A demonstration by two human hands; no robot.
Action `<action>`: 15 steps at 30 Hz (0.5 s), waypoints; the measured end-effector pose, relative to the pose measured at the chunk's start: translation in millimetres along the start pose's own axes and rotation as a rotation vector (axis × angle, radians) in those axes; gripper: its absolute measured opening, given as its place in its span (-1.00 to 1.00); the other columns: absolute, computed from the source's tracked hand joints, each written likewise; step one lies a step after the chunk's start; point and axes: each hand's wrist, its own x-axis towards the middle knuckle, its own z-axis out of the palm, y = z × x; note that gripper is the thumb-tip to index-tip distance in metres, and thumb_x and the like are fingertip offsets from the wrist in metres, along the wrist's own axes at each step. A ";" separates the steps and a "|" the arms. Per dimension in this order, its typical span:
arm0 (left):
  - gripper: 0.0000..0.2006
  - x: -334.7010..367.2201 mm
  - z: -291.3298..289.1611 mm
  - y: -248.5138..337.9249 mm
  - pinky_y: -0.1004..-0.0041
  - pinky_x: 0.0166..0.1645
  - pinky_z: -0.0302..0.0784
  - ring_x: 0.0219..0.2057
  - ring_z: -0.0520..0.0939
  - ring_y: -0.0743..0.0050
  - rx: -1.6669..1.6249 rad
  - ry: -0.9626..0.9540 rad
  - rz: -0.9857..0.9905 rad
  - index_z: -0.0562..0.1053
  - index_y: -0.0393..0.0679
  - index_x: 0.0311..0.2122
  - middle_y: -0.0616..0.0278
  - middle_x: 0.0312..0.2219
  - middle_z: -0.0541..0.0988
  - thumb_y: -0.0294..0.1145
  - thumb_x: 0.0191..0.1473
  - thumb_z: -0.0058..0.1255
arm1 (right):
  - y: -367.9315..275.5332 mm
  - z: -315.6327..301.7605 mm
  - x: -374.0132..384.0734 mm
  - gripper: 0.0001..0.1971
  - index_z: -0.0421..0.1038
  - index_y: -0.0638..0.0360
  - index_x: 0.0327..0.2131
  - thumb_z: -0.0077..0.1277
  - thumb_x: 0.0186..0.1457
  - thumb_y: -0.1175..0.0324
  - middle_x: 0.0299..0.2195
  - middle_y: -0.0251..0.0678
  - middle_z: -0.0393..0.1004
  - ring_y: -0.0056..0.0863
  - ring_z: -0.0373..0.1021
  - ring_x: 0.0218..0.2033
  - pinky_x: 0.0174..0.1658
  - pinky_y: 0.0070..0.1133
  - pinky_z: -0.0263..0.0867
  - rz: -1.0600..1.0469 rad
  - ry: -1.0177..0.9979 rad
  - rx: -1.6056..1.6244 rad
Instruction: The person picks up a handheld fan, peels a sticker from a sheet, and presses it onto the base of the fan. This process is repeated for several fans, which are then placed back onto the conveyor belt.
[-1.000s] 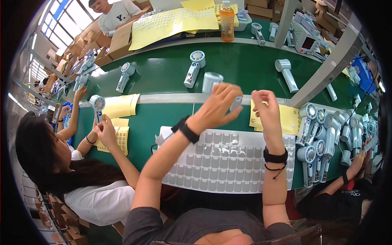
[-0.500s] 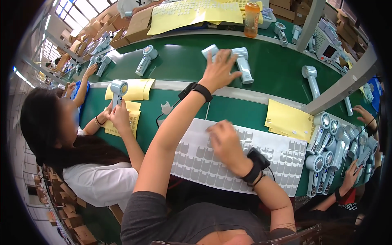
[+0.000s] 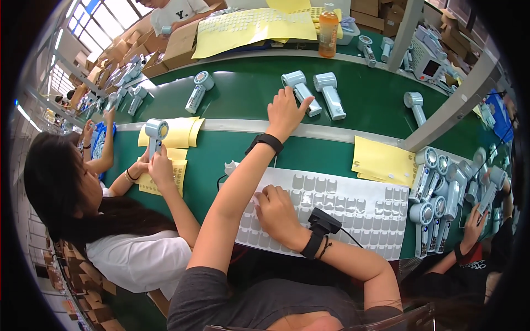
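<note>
My left hand (image 3: 285, 114) reaches over the far green belt, its thumb spread from its fingers. It touches a pale blue handheld fan (image 3: 300, 91) without visibly gripping it. A second handheld fan (image 3: 330, 96) lies just right of it, nearly parallel. My right hand (image 3: 277, 214) is over the left part of a white sheet of grey stickers (image 3: 375, 223). Its fingers are bent and drawn together; a small pale bit shows at the fingertips, too small to name. Several rows of stickers show around this hand.
Yellow sheets (image 3: 385, 160) lie right of the sticker sheet, beside several stacked fans (image 3: 425, 212). A metal post (image 3: 450, 110) slants up at right. On my left, a person (image 3: 118, 220) holds a fan (image 3: 157, 131). An orange bottle (image 3: 328, 33) stands at the back.
The fan by my left hand has turned and now lies nearly parallel to its neighbour. My right hand has moved left and nearer across the sticker sheet. The view has shifted slightly.
</note>
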 end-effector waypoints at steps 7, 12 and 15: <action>-0.40 2.2 11.7 3.9 0.20 0.11 0.36 0.08 0.42 0.01 0.140 0.233 0.618 0.38 -0.05 0.04 0.03 -0.04 0.48 0.04 -0.07 0.22 | -6.0 -0.5 3.6 -0.83 0.46 0.18 -0.39 0.19 -0.13 0.48 -0.39 -0.27 0.41 -0.28 0.34 -0.31 -0.23 -0.39 0.17 0.044 -0.016 -0.043; -0.50 20.7 12.6 0.8 0.19 0.24 0.21 0.19 0.32 0.15 0.126 -0.071 0.762 0.41 0.08 0.04 0.25 0.02 0.47 -0.21 -0.06 0.25 | -2.3 -5.0 3.3 -0.88 0.46 0.15 -0.38 0.15 -0.07 0.48 -0.41 -0.30 0.44 -0.30 0.36 -0.32 -0.21 -0.43 0.17 0.067 -0.021 0.198; -0.53 26.8 4.0 4.7 0.15 0.24 0.22 0.17 0.35 0.25 0.260 -0.148 0.870 0.43 0.06 0.02 0.35 0.03 0.47 -0.29 -0.05 0.24 | 4.7 -18.4 4.5 -0.90 0.46 0.16 -0.38 0.13 -0.04 0.46 -0.40 -0.31 0.47 -0.34 0.39 -0.32 -0.21 -0.47 0.21 0.115 -0.077 0.320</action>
